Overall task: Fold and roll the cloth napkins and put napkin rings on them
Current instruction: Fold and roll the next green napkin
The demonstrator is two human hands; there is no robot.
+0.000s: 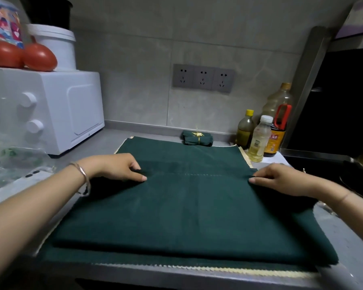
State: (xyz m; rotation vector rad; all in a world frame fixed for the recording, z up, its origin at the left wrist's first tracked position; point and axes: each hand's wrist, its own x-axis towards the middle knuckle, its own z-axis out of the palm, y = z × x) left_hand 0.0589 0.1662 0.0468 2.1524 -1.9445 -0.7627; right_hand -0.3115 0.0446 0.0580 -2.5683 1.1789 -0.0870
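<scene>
Since the dark green napkin (187, 210) lies half folded at the front of the worktop (350, 243), the left hand (115, 166) and right hand (281, 178) each pinch one end of its folded-over hem, a narrow grip likely meant to square the fold. Beyond, a rolled napkin (197, 140) in its gold ring (198, 135) sits by the wall (134, 59), apparently finished.
</scene>
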